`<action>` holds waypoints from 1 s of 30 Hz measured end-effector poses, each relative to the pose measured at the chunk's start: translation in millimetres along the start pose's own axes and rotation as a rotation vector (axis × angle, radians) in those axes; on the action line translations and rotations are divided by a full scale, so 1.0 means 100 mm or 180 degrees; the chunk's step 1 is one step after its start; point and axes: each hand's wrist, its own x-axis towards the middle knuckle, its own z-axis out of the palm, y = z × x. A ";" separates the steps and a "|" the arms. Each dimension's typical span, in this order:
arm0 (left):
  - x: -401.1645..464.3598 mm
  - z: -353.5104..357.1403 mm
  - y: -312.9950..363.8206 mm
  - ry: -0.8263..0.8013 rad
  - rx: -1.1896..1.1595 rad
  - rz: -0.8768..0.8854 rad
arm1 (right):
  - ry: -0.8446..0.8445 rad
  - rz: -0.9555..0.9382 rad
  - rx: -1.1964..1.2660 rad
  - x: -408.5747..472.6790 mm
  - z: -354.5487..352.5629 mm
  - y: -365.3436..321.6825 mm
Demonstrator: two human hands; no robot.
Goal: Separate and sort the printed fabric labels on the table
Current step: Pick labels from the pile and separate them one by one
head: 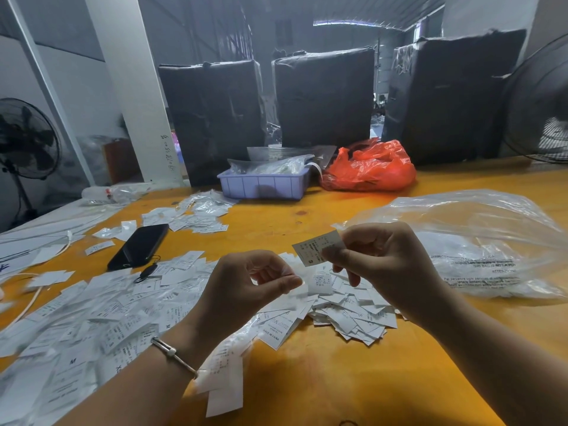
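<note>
Size-S label [316, 248], pinched in right hand [381, 259], long axis pointing left toward left hand [246, 282], whose curled fingers pinch another label's [293, 289] edge.

Both hands raised, fingers curled (left [249, 284], right [378, 259]).

Bare counter [353, 379] lies open along the near edge; loose labels [92, 318] crowd the left side; clear bag [479, 241] blocks the right edge.

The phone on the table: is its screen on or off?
Off. The phone lies flat beside the labels, and its screen is uniformly dark, showing no lit display.
</note>
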 end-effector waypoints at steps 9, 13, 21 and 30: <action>0.00 0.00 0.00 -0.0036 -0.0039 0.0036 | -0.0009 -0.0070 -0.0037 0.00 0.00 -0.02; 0.00 0.00 0.00 -0.0042 -0.0063 0.0059 | 0.0162 -0.0202 0.0226 0.02 -0.05 -0.07; 0.00 0.01 -0.01 -0.0078 -0.0068 0.0087 | -0.0247 -0.0154 0.0017 -0.01 0.04 -0.09; 0.00 0.00 0.02 -0.0121 -0.0119 0.0126 | -0.0239 -0.0017 -0.0272 0.01 -0.01 -0.03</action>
